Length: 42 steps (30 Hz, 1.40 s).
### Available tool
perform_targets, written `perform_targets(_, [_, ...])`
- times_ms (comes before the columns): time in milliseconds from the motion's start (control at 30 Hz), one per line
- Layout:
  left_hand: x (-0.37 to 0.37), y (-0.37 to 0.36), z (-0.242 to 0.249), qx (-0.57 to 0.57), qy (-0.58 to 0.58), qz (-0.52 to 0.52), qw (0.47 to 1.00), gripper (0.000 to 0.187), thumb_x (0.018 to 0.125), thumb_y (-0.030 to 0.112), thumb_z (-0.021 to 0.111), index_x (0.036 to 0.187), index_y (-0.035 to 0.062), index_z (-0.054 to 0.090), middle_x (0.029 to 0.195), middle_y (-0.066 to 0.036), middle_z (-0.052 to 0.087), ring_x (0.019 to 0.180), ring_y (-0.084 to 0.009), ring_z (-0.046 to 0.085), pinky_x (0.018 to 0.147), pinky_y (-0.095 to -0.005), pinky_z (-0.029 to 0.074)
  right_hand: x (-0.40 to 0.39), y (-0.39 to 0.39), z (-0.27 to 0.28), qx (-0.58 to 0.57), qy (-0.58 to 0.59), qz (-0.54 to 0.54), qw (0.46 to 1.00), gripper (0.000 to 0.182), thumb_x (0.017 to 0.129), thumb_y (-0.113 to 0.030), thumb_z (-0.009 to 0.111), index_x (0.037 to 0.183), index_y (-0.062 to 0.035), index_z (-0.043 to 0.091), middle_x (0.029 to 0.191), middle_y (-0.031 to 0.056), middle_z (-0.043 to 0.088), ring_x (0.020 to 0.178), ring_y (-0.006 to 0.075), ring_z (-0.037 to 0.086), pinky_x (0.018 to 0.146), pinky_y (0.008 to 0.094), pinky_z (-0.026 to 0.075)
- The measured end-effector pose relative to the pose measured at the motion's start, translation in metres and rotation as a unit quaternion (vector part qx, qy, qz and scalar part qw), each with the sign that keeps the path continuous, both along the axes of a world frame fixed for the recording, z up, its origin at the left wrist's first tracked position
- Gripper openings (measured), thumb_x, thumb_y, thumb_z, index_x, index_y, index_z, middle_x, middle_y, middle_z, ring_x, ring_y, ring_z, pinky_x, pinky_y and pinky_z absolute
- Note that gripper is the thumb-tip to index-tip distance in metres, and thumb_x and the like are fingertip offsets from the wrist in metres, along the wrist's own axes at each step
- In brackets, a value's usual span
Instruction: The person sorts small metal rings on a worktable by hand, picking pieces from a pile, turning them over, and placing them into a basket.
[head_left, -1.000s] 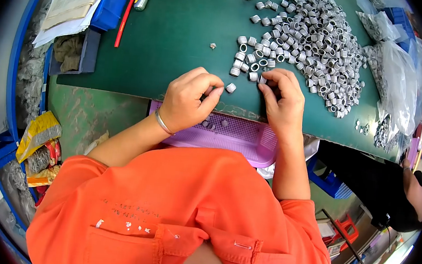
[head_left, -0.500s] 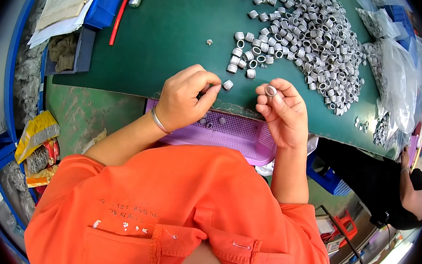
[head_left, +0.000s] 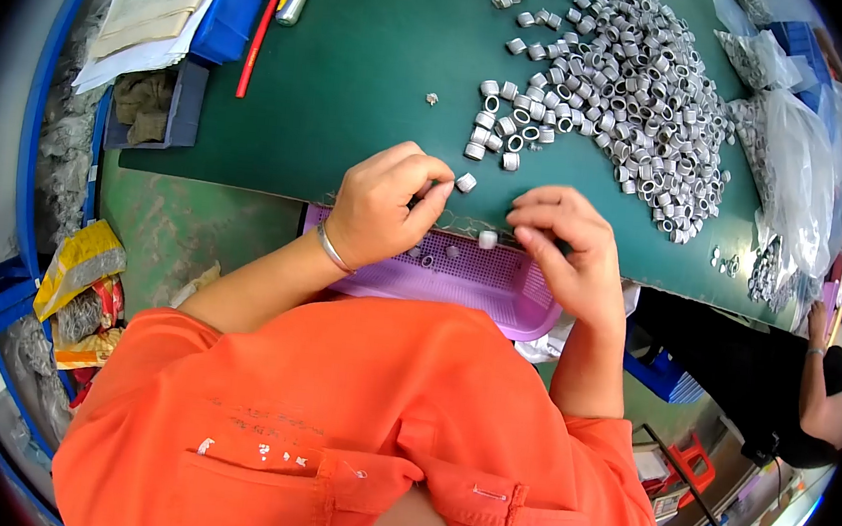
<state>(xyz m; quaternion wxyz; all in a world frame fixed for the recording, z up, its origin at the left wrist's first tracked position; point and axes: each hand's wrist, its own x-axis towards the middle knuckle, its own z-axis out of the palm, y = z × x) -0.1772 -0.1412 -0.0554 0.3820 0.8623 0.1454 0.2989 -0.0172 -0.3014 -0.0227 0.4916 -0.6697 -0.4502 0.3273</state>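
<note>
My left hand (head_left: 386, 205) is over the table's front edge, thumb and forefinger pinched together. A short grey metal ring (head_left: 465, 182) shows right at those fingertips, seemingly gripped by its near side. To the right, my right hand (head_left: 572, 251) has its fingers apart, slightly blurred, and holds nothing. Just left of its fingertips, another metal ring (head_left: 487, 240) is in the air above a purple plastic basket (head_left: 526, 317). Several small grey pieces lie in that basket, below the table edge.
A large heap of grey metal rings (head_left: 645, 102) covers the right of the green table (head_left: 325, 104). Plastic bags (head_left: 795, 166) of parts stand beyond it. Pens (head_left: 257, 43), papers (head_left: 164, 0) and a blue bin (head_left: 224, 15) are at left. Another person (head_left: 732, 365) is at the right.
My right hand has let go of the metal ring it pinched and spread its fingers; that ring is now lower and to the left. My left hand keeps its pinch. The view has shifted slightly.
</note>
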Motion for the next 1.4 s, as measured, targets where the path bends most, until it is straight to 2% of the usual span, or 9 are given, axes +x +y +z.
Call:
perform_targets(233, [0.0, 0.0, 0.0, -0.002, -0.002, 0.007, 1.0, 0.01, 0.075, -0.004, 0.065, 0.082, 0.0022, 0.062, 0.068, -0.006, 0.054, 0.052, -0.014, 0.05, 0.048, -0.0255, 0.039, -0.005, 0.035, -0.024, 0.04, -0.292, -0.101, 0.95, 0.022, 0.074, 0.005, 0.068, 0.095, -0.0025, 0.063, 0.09, 0.0095, 0.059, 0.074, 0.0198, 0.06, 0.064, 0.029, 0.048])
perform_targets(433, [0.001, 0.001, 0.008, -0.052, 0.014, -0.012, 0.998, 0.009, 0.076, -0.003, 0.065, 0.082, 0.0018, 0.062, 0.068, -0.004, 0.053, 0.053, -0.0106, 0.048, 0.048, -0.024, 0.037, -0.001, 0.014, -0.019, 0.034, 0.289, -0.111, 0.95, 0.024, 0.078, 0.01, 0.065, 0.101, 0.0059, 0.061, 0.093, 0.0087, 0.065, 0.078, 0.0125, 0.062, 0.071, 0.023, 0.052])
perform_targets(600, [-0.002, 0.001, 0.049, -0.365, 0.025, -0.127, 0.922, 0.007, 0.079, 0.002, 0.066, 0.086, 0.0035, 0.065, 0.076, 0.002, 0.059, 0.062, -0.0023, 0.049, 0.052, -0.0202, 0.038, -0.003, 0.0, -0.021, 0.107, 0.411, -0.063, 0.903, 0.025, 0.079, 0.011, 0.063, 0.103, 0.0062, 0.059, 0.098, 0.0154, 0.065, 0.088, 0.0216, 0.066, 0.081, 0.0324, 0.056])
perform_targets(733, [-0.014, 0.003, 0.103, -0.451, -0.13, -0.355, 0.809, 0.018, 0.075, 0.007, 0.073, 0.091, 0.0013, 0.067, 0.065, -0.005, 0.057, 0.052, -0.0141, 0.049, 0.045, -0.0268, 0.034, -0.004, -0.004, -0.014, 0.132, 0.433, -0.034, 0.891, 0.023, 0.079, 0.014, 0.06, 0.101, 0.0056, 0.059, 0.1, 0.0156, 0.063, 0.093, 0.0213, 0.065, 0.082, 0.0316, 0.055])
perform_targets(867, [-0.011, 0.0, 0.142, -0.453, -0.21, -0.496, 0.711, 0.017, 0.075, 0.014, 0.076, 0.085, 0.004, 0.067, 0.061, -0.005, 0.056, 0.043, -0.0148, 0.044, 0.036, -0.0282, 0.028, -0.002, -0.001, 0.003, 0.041, 0.042, 0.072, 0.996, 0.026, 0.076, 0.017, 0.053, 0.093, -0.0001, 0.063, 0.102, 0.011, 0.061, 0.093, 0.02, 0.061, 0.076, 0.0299, 0.05])
perform_targets(967, [-0.015, -0.012, 0.141, -0.433, -0.207, -0.547, 0.686, 0.015, 0.077, 0.013, 0.068, 0.082, 0.0016, 0.061, 0.063, -0.009, 0.054, 0.047, -0.0186, 0.047, 0.04, -0.0295, 0.033, -0.003, 0.02, -0.007, 0.061, -0.188, -0.022, 0.98, 0.026, 0.075, 0.011, 0.057, 0.096, -0.0023, 0.063, 0.094, 0.0123, 0.058, 0.082, 0.0259, 0.059, 0.07, 0.0318, 0.047])
perform_targets(1133, [-0.023, -0.026, 0.135, -0.424, -0.214, -0.564, 0.676, 0.014, 0.077, 0.011, 0.065, 0.083, 0.0003, 0.059, 0.064, -0.009, 0.053, 0.05, -0.0192, 0.048, 0.043, -0.0297, 0.036, -0.004, 0.047, -0.029, 0.05, -0.316, -0.138, 0.938, 0.024, 0.074, 0.004, 0.066, 0.097, -0.0007, 0.062, 0.09, 0.0129, 0.057, 0.079, 0.0302, 0.058, 0.07, 0.0338, 0.048])
perform_targets(1333, [-0.027, -0.026, 0.135, -0.418, -0.216, -0.56, 0.682, 0.013, 0.076, 0.009, 0.066, 0.084, 0.0006, 0.06, 0.063, -0.008, 0.052, 0.049, -0.0174, 0.047, 0.042, -0.0288, 0.035, -0.006, 0.028, -0.026, 0.043, 0.02, -0.164, 0.985, 0.021, 0.074, 0.01, 0.065, 0.092, 0.0002, 0.061, 0.092, 0.0063, 0.059, 0.085, 0.0132, 0.06, 0.071, 0.0245, 0.049])
perform_targets(1400, [-0.027, -0.026, 0.135, -0.415, -0.215, -0.557, 0.686, 0.013, 0.076, 0.008, 0.066, 0.084, 0.0007, 0.06, 0.063, -0.007, 0.051, 0.049, -0.0168, 0.047, 0.042, -0.0286, 0.035, -0.004, 0.019, -0.016, 0.076, 0.128, -0.037, 0.988, 0.019, 0.075, 0.012, 0.061, 0.09, 0.0003, 0.061, 0.092, 0.0048, 0.059, 0.086, 0.0111, 0.059, 0.072, 0.0241, 0.049])
